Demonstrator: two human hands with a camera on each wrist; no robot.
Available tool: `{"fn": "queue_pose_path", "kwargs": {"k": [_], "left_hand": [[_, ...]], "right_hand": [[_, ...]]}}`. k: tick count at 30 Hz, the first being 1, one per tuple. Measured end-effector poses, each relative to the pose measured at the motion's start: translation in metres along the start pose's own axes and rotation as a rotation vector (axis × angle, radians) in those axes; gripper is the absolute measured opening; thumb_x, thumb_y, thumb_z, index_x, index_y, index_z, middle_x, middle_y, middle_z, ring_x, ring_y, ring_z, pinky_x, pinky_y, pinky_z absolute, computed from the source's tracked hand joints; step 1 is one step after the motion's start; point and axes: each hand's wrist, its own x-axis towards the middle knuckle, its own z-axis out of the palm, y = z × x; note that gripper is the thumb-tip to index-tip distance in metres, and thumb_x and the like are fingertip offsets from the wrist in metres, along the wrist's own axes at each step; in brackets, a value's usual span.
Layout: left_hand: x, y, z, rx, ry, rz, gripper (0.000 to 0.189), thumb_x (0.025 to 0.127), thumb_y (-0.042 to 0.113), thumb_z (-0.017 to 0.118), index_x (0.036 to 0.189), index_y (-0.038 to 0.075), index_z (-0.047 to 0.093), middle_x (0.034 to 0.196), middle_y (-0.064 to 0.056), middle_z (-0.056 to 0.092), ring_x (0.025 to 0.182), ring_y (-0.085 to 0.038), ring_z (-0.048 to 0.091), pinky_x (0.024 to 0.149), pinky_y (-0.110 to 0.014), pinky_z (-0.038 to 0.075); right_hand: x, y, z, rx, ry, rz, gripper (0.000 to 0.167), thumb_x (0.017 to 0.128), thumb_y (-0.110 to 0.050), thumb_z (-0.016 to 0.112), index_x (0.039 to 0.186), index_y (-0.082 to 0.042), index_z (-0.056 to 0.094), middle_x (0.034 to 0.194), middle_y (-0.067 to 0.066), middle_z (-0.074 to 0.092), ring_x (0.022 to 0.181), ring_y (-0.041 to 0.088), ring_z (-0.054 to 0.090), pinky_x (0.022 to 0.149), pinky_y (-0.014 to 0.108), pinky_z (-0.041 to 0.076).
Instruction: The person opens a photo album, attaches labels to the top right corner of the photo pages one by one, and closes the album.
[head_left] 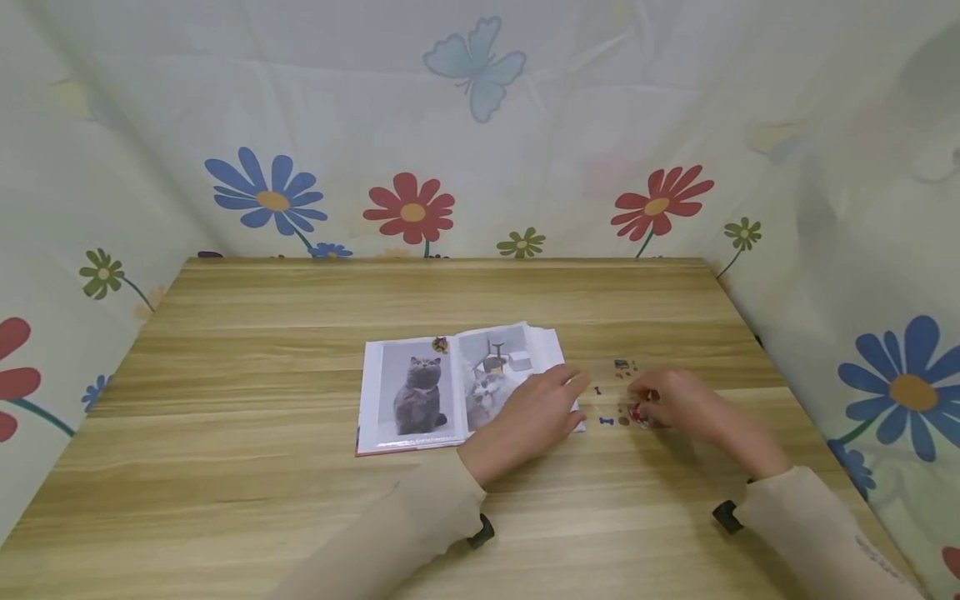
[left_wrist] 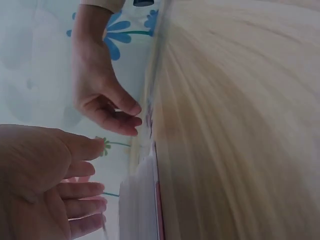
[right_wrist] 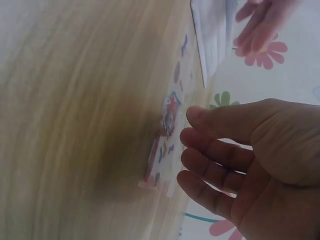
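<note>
An open photo album (head_left: 371, 408) lies on the table, with a grey cat photo (head_left: 418, 396) on its left page and another cat photo (head_left: 487, 387) on its right. Over the right page's outer edge is my left hand (head_left: 528, 421), fingers extended and holding nothing visible. A clear sticker sheet (right_wrist: 170, 150) lies right of the album, bearing small stickers such as a blue bone (head_left: 606, 421). My right hand (head_left: 686, 408) hovers over it, fingers loosely bent beside a red sticker (right_wrist: 171, 112). In the right wrist view, thumb and forefinger stand slightly apart, with nothing visible between them.
The wood-grain table (head_left: 225, 467) is enclosed at the back and sides by a pale flowered curtain (head_left: 337, 108). A small round sticker (head_left: 441, 344) sits at the top of the album's left page. Dark devices (head_left: 482, 531) show at both sleeve cuffs.
</note>
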Motion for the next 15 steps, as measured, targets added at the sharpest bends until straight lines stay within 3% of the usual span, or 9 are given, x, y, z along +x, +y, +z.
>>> {"fn": "queue_pose_path", "kwargs": {"k": [9,15], "left_hand": [[0.015,0.016,0.016,-0.023,-0.069,-0.023,0.038,0.099,0.024,0.070,0.131,0.004,0.066,0.130,-0.008,0.063,0.117,-0.019,0.062,0.099,-0.027,0.051],[0.023,0.024,0.023,-0.013,-0.205,-0.087,0.047,0.100,0.030,0.069,0.139,0.004,0.062,0.146,-0.010,0.055,0.138,-0.025,0.051,0.111,-0.029,0.044]], "right_hand": [[0.003,0.000,0.004,-0.045,-0.045,-0.023,0.010,0.085,0.003,0.080,0.094,0.000,0.076,0.088,0.003,0.070,0.078,0.014,0.063,0.066,0.033,0.056],[0.003,0.000,0.005,-0.087,-0.062,-0.056,0.014,0.085,0.001,0.081,0.098,0.000,0.078,0.092,0.006,0.071,0.084,0.018,0.067,0.071,0.036,0.058]]}}
